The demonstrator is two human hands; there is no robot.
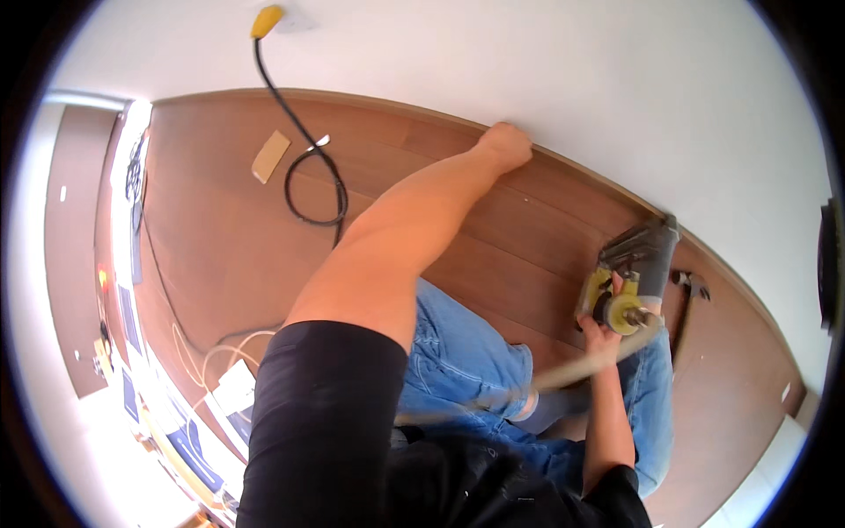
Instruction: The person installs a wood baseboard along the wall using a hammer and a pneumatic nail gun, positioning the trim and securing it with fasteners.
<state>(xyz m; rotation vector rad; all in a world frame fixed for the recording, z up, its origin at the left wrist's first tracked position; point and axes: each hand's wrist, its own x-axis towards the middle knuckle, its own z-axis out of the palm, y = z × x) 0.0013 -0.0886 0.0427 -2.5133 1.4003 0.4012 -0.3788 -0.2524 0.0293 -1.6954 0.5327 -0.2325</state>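
Note:
My right hand (600, 340) is wrapped round the grip of a black and yellow pneumatic nail gun (632, 280). The tool's nose end meets the thin wooden trim strip (606, 185) where the floor joins the white wall. A pale air hose (576, 370), partly blurred, runs from the fitting on the gun across my lap. Reaching forward, my left hand (508, 148) is closed in a fist and rests against the trim and the wall's foot. Its fingers' undersides are hidden, but no object shows in it.
Beside the nail gun, a hammer (692, 286) lies by the wall. A black cable (339, 189) with a yellow plug (266, 21) loops down from the wall across the brown plank floor (211, 202), near a small tan piece (271, 157). Cords and clutter line the bright left side.

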